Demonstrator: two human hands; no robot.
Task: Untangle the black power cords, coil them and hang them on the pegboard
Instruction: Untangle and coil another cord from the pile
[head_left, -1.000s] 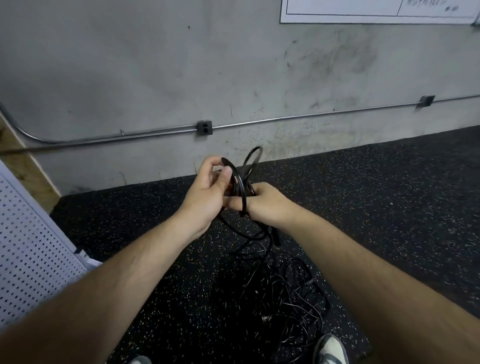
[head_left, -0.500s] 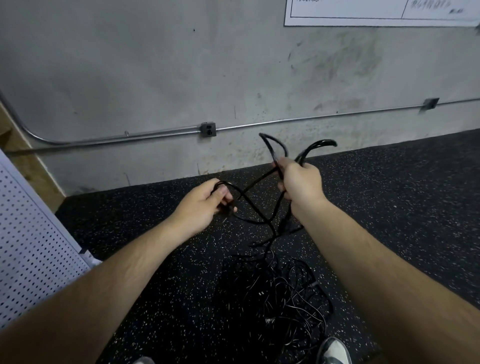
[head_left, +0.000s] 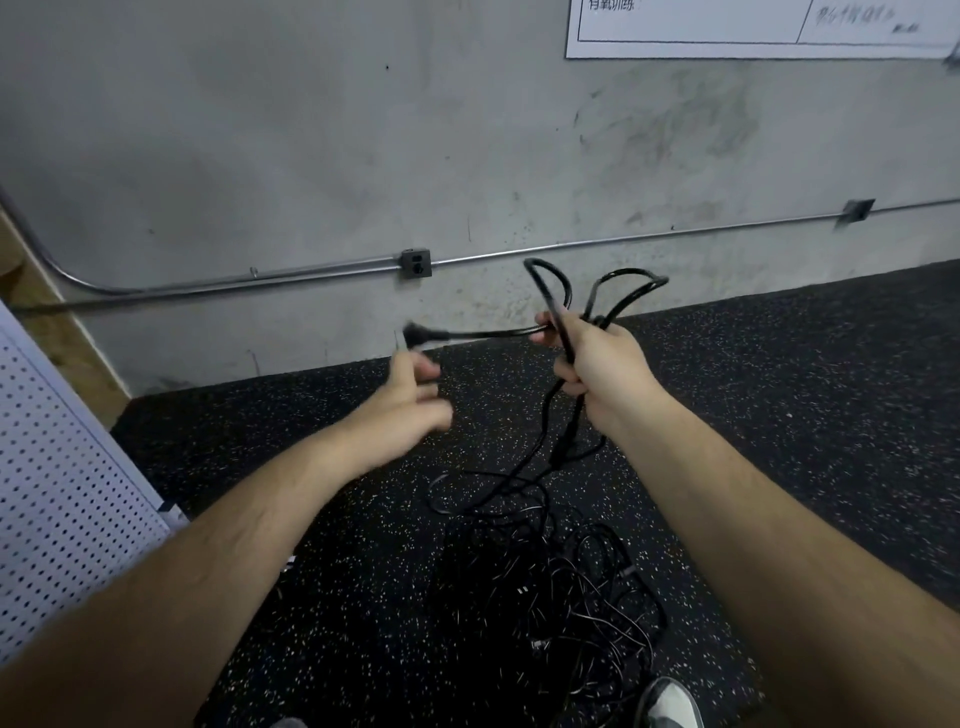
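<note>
My right hand (head_left: 597, 364) grips a bunch of black power cord; two loops (head_left: 626, 283) stick up above the fist. From that fist one cord end with a plug (head_left: 415, 332) reaches out to the left at hand height. My left hand (head_left: 413, 400) is blurred, just below the plug, with its fingers spread and nothing in its grasp. More cord hangs from the right hand down to a tangled pile of black cords (head_left: 550, 597) on the floor between my arms. The white pegboard (head_left: 62, 493) leans at the left edge.
A grey concrete wall stands ahead with a metal conduit and an outlet box (head_left: 415, 263). The floor is black speckled rubber matting (head_left: 779, 415). My shoe (head_left: 670, 701) is at the bottom, beside the cord pile. A wooden board (head_left: 47, 312) lies behind the pegboard.
My hands have moved apart. The left hand has let go of the cord loop it pinched, and the plug end now sticks out to the left. The right hand keeps its grip.
</note>
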